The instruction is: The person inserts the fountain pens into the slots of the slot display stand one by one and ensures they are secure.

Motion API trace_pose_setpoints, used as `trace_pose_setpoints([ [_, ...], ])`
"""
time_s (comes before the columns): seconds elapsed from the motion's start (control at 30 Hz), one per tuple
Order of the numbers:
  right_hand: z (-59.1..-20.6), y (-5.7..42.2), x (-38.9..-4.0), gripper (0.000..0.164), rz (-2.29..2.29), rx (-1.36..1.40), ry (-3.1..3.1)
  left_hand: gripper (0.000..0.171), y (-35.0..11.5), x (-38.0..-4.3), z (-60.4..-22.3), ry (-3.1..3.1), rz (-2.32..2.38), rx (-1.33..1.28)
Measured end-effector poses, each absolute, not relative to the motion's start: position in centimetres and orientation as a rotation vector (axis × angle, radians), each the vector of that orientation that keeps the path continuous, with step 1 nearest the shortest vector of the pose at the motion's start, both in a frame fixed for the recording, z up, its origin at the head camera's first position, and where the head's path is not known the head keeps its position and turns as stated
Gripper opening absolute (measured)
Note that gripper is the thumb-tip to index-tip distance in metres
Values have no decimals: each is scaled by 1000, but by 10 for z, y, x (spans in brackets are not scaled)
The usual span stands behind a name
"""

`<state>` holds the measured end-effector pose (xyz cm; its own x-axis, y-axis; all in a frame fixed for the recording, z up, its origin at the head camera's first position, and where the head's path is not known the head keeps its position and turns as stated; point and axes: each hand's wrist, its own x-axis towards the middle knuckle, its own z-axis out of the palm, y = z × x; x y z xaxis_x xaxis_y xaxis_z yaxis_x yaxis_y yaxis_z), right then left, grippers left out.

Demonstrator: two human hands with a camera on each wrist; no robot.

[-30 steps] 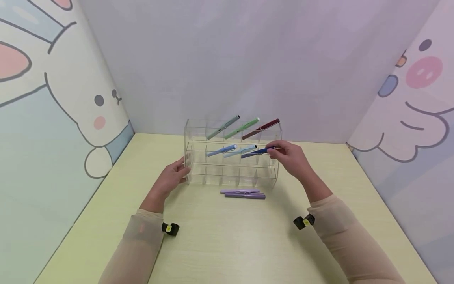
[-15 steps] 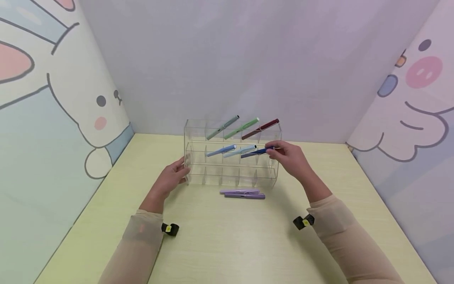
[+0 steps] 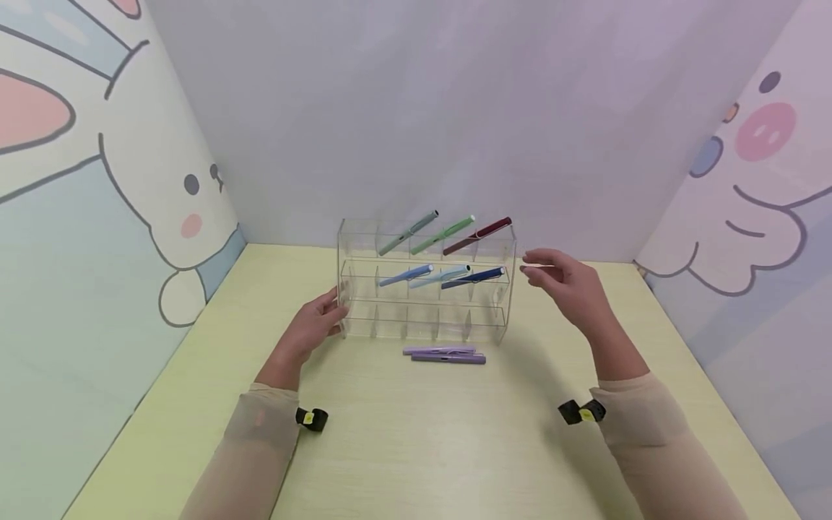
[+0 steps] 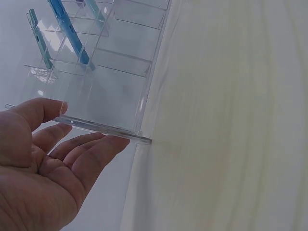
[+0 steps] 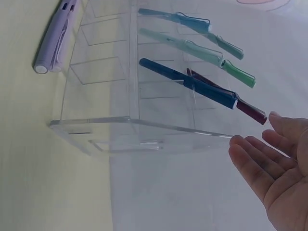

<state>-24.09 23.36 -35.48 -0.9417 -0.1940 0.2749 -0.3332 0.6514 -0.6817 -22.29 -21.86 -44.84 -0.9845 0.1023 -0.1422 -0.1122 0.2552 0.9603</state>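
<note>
A clear acrylic pen rack (image 3: 422,331) with three tiers stands on the table. My left hand (image 3: 313,323) holds its left side panel; in the left wrist view the thumb lies at the panel's edge and the fingers against its outer face. My right hand (image 3: 564,285) is in the air just off the rack's right side, holding nothing, fingers loosely bent. Nearest to it in the middle tier leans a dark blue pen (image 3: 473,279), beside a pale blue pen (image 3: 440,277) and a mid-blue pen (image 3: 406,276). The bottom tier holds no pens.
In the top tier lean a grey-green pen (image 3: 409,233), a light green pen (image 3: 443,235) and a dark red pen (image 3: 477,237). Two purple pens (image 3: 448,358) lie on the table (image 3: 416,448) before the rack. A wall (image 3: 455,108) rises behind.
My right hand has let go of the dark blue pen and moved right, away from the rack. The pen stays in the middle tier. My left hand has not moved.
</note>
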Motion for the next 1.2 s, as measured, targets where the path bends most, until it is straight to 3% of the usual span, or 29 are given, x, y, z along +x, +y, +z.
trace_pose_setpoints([
  [0.5,-409,232,-211,36,1148,535,-2857,58,-219,-227,-451,2340,1812,-15],
  [0.97,-447,180,-209,36,506,719,-3172,59,-219,-226,-453,2327,1813,-23],
  [1.2,-447,166,-208,23,189,860,-3070,59,-220,-227,-453,2330,1809,-20],
])
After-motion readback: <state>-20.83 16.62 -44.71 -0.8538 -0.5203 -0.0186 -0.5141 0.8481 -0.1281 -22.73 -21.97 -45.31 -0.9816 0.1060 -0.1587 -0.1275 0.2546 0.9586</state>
